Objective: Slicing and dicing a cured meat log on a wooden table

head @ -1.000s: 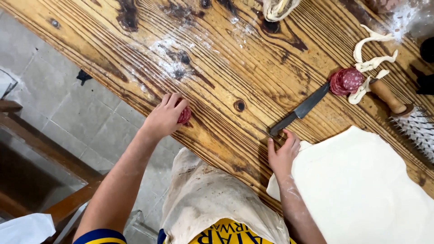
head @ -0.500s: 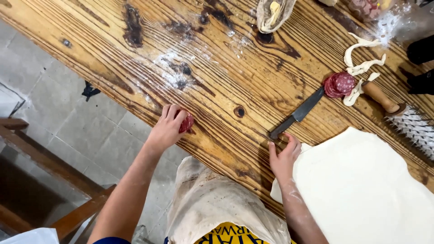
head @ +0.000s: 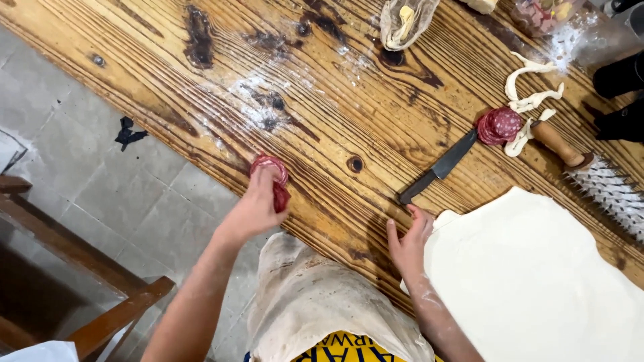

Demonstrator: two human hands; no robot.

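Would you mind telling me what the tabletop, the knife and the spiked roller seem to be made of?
The tabletop looks like wood with a scorched, brushed finish: bold dark grain lines and knots. The knife seems to have a dark metal blade with a dull finish and a black handle, of a material I cannot tell. The spiked roller has a turned wooden handle, brown and smooth; its pale spikes could be plastic or metal.

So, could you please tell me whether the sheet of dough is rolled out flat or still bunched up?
Spread flat: the dough sheet lies as a broad, smooth layer on the wooden table, with the right hand at its edge.
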